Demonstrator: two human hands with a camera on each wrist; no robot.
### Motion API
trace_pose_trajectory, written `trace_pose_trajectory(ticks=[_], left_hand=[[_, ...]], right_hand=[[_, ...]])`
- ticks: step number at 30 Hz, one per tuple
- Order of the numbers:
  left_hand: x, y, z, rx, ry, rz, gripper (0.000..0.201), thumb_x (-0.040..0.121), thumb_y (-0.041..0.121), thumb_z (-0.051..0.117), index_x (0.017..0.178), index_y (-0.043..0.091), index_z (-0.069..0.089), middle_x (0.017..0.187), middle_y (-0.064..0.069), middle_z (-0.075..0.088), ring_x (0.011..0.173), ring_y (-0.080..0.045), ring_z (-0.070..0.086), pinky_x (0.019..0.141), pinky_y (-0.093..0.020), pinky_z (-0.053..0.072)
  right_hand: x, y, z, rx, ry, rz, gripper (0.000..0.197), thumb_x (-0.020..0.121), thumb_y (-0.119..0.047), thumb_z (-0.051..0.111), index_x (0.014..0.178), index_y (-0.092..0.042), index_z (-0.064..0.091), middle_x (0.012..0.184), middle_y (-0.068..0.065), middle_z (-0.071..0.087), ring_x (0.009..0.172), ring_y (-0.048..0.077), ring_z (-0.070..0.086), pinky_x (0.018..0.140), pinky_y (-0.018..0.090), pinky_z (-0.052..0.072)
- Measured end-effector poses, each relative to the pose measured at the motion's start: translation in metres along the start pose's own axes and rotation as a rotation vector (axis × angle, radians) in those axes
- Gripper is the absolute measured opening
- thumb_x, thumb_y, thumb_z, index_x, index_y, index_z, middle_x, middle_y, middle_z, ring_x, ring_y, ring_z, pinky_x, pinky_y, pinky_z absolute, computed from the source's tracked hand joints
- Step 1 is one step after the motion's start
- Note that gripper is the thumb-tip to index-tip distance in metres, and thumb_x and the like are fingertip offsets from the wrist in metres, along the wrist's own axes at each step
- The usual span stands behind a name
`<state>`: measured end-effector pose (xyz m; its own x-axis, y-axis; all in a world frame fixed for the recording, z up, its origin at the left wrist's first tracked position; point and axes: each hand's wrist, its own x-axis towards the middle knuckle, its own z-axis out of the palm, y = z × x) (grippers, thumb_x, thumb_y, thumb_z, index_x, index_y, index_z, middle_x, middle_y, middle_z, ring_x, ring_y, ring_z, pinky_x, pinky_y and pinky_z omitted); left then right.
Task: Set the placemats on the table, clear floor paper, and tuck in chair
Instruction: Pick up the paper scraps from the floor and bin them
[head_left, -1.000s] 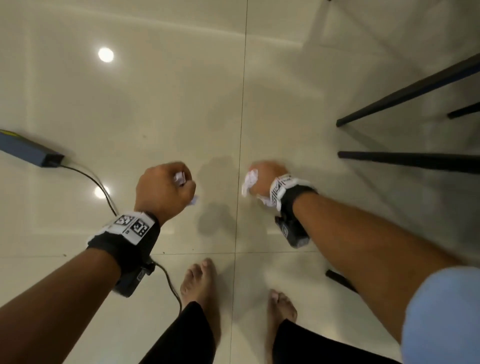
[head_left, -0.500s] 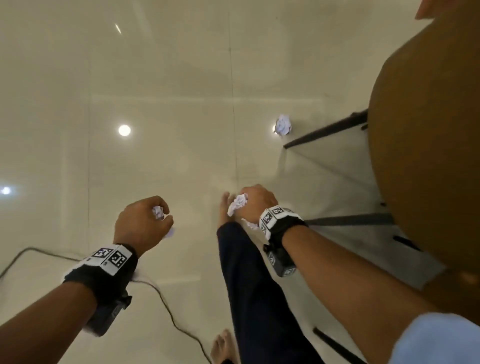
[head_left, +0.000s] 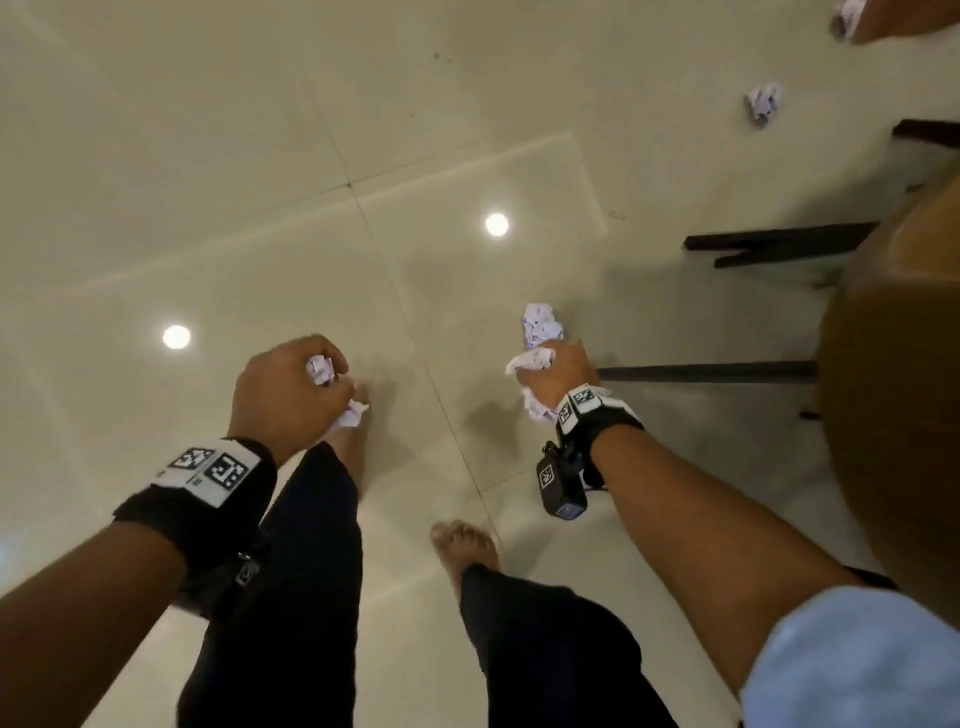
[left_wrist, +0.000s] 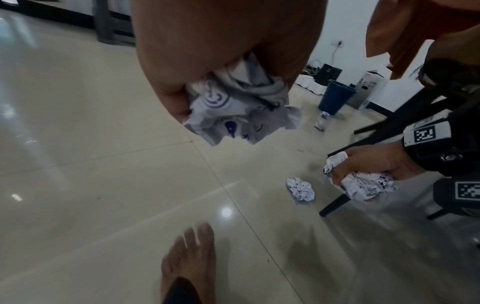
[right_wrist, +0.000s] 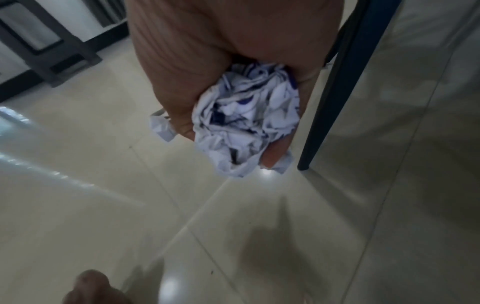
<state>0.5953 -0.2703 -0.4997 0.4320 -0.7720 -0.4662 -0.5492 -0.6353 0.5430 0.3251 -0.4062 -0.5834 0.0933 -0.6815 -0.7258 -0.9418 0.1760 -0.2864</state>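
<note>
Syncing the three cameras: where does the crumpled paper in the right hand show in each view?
Head: paper wad right of centre, gripped by the right hand.
Left wrist: the wad at the right edge, mid-height.
Right wrist: the wad fills the centre, in the fist.
Shared landmark: the black leg beside that hand, seen in all three.

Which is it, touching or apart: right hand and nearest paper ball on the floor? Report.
Apart. Left wrist view shows bare floor between the paper ball and the right hand, which grips other paper.
</note>
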Motion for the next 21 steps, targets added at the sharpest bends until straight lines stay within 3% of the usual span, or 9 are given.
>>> trace_pose_trajectory(ticks=[3,4,7,8,10,12,15,18,21], left_hand=[[0.087,-0.004,0.021,0.051,-0.095,0.110,0.016,0.073,0.012,0.072,0.072,0.026,0.064,0.069,0.006,0.066,0.071,-0.021,0.062,0.065,-0.027,0.041],[0.111,-0.008,0.026,0.071,-0.121,0.135,0.017,0.072,0.012,0.071,0.072,0.027,0.063,0.069,0.006,0.066,0.071,-0.020,0.062,0.065,-0.027,0.042],[0.174,-0.013,0.041,0.122,-0.208,0.220,0.009,0.066,0.023,0.066,0.073,0.027,0.064,0.070,0.005,0.069,0.071,-0.020,0.064,0.068,-0.031,0.051],[0.191,-0.014,0.045,0.146,-0.233,0.247,0.010,0.064,0.025,0.064,0.074,0.027,0.065,0.071,0.004,0.069,0.071,-0.021,0.064,0.069,-0.031,0.051],[0.210,-0.014,0.046,0.173,-0.283,0.256,0.009,0.066,0.023,0.065,0.074,0.026,0.065,0.074,0.001,0.069,0.073,-0.024,0.064,0.070,-0.029,0.048],[0.215,-0.011,0.041,0.185,-0.312,0.254,0.013,0.070,0.015,0.070,0.074,0.027,0.065,0.075,-0.001,0.069,0.075,-0.026,0.064,0.070,-0.028,0.047],[0.213,0.007,0.016,0.207,-0.361,0.206,0.025,0.072,0.009,0.072,0.077,0.032,0.063,0.080,0.000,0.069,0.077,-0.024,0.064,0.070,-0.027,0.045],[0.205,0.036,-0.022,0.149,-0.409,0.244,0.056,0.072,0.007,0.075,0.102,0.050,0.056,0.113,0.006,0.065,0.092,-0.018,0.059,0.086,-0.031,0.048],[0.215,0.076,-0.067,0.189,-0.543,0.314,0.104,0.069,0.009,0.079,0.144,0.058,0.025,0.155,0.009,0.034,0.099,-0.020,0.060,0.088,-0.030,0.048]], right_hand=[[0.078,0.009,0.009,-0.079,0.039,0.070,0.014,0.074,-0.035,0.052,0.063,-0.025,0.052,0.074,-0.007,0.051,0.089,0.026,0.062,0.074,0.025,0.041],[0.101,0.016,0.016,-0.089,0.008,0.080,0.015,0.070,-0.037,0.052,0.068,-0.023,0.051,0.071,-0.008,0.048,0.087,0.028,0.064,0.070,0.022,0.040],[0.143,0.022,0.040,0.019,-0.090,0.040,0.016,0.074,-0.024,0.053,0.085,-0.019,0.043,0.070,-0.012,0.045,0.045,0.010,0.059,0.039,0.014,0.036],[0.150,0.017,0.047,0.035,-0.103,-0.026,0.015,0.077,-0.024,0.051,0.088,-0.020,0.043,0.079,-0.011,0.046,0.042,0.011,0.055,0.043,0.016,0.039],[0.157,0.006,0.057,-0.034,-0.131,-0.049,0.027,0.073,-0.035,0.060,0.097,-0.028,0.048,0.097,-0.009,0.046,0.067,0.020,0.059,0.064,0.027,0.046],[0.155,-0.016,0.059,-0.061,-0.147,0.064,0.045,0.053,-0.044,0.066,0.094,-0.031,0.053,0.091,-0.013,0.061,0.076,0.023,0.067,0.068,0.028,0.051],[0.142,-0.071,0.039,-0.091,-0.265,-0.091,0.048,0.043,-0.057,0.054,0.080,-0.028,0.065,0.084,-0.010,0.065,0.074,0.020,0.068,0.072,0.037,0.061],[0.107,-0.130,-0.011,-0.076,-0.249,-0.275,0.034,0.070,-0.043,0.072,0.101,-0.032,0.072,0.104,-0.009,0.063,0.089,0.015,0.061,0.083,0.031,0.054],[0.075,-0.182,-0.066,-0.066,-0.219,-0.512,0.044,0.072,-0.033,0.079,0.116,-0.032,0.070,0.101,-0.009,0.053,0.084,0.013,0.051,0.073,0.027,0.044]])
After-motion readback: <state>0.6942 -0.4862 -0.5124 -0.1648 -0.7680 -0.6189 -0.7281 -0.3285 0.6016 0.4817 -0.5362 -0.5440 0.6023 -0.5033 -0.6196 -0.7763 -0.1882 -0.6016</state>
